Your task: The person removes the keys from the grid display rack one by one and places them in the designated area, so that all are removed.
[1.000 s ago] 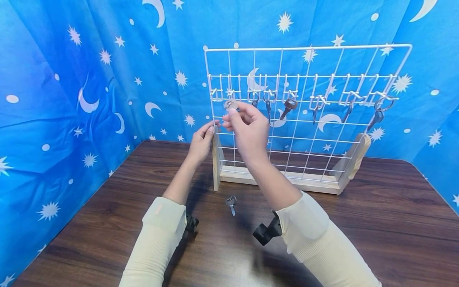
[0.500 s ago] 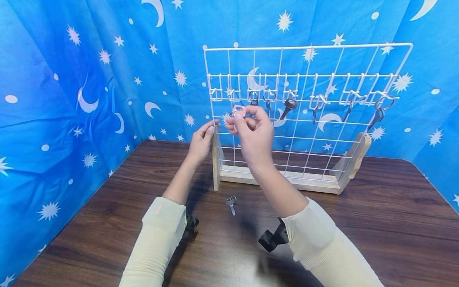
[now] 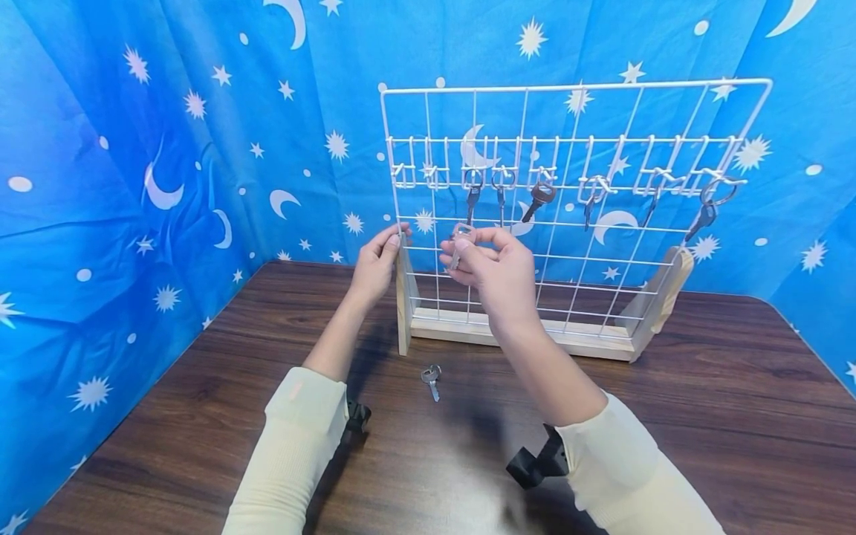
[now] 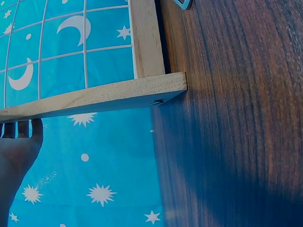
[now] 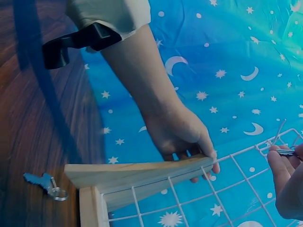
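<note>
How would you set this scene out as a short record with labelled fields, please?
White wire rack: stands on the wood-grain table
Left hand: grips the rack's left wooden upright
Right hand: pinches a metal key
Hanging keys: six, in a row
Two leftmost hooks: no keys
Loose key: silver, lying in front of the rack
Backdrop: blue cloth, white stars and moons
</note>
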The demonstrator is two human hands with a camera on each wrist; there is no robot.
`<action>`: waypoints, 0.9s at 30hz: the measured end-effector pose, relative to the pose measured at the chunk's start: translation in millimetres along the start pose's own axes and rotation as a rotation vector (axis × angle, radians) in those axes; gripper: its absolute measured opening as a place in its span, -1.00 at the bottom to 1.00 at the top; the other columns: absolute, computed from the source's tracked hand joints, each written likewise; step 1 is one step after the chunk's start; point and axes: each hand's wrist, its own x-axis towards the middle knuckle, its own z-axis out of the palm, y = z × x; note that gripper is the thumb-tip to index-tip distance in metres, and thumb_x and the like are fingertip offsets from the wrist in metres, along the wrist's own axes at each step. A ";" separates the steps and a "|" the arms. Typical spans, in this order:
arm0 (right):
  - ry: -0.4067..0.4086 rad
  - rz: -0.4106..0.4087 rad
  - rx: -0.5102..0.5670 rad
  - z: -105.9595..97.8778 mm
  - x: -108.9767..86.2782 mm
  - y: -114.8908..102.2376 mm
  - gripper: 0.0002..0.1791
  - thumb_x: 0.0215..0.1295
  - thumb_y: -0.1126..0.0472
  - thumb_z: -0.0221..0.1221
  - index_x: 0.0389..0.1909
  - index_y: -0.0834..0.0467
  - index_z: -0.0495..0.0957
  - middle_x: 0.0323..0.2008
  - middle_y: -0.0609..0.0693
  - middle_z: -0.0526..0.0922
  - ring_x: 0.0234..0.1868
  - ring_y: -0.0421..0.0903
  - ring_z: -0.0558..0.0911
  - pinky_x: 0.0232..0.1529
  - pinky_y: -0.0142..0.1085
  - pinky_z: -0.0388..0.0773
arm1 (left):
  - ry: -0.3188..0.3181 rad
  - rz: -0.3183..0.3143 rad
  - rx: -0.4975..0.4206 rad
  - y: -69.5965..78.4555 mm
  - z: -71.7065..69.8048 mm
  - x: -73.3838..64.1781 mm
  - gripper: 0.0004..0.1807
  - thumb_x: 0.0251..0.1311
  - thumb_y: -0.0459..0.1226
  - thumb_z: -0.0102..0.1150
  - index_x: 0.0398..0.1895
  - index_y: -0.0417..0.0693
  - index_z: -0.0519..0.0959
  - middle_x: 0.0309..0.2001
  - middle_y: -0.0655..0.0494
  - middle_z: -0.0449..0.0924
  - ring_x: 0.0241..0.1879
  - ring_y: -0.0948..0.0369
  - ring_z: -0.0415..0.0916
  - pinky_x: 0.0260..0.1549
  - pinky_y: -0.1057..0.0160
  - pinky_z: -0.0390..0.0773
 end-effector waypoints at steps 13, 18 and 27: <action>-0.091 0.102 -0.031 -23.9 -8.3 24.0 -0.86 0.26 0.38 0.11 -0.24 0.38 0.40 -0.19 0.25 0.63 -0.23 -0.04 0.67 -0.19 -0.23 0.59 | -0.011 -0.045 0.012 11.0 0.8 -0.9 -0.61 0.43 -0.28 -0.23 0.18 -0.30 0.39 0.11 -0.17 0.46 0.08 -0.01 0.43 0.10 0.16 0.38; -0.096 0.156 -0.058 -32.6 -11.7 34.8 -0.83 0.26 0.40 0.10 -0.23 0.44 0.37 -0.14 0.27 0.60 -0.22 -0.05 0.66 -0.18 -0.24 0.59 | -0.015 -0.042 0.022 30.3 3.2 -8.6 -0.62 0.42 -0.33 -0.24 0.17 -0.39 0.37 0.09 -0.23 0.45 0.08 -0.04 0.43 0.09 0.13 0.39; -0.113 0.241 -0.073 -43.2 -15.0 53.0 -0.83 0.26 0.40 0.10 -0.24 0.45 0.38 -0.29 0.14 0.62 -0.26 -0.07 0.65 -0.20 -0.24 0.60 | -0.015 -0.039 0.019 19.7 1.4 -4.7 -0.62 0.43 -0.32 -0.25 0.18 -0.35 0.37 0.10 -0.22 0.45 0.09 -0.03 0.42 0.10 0.13 0.37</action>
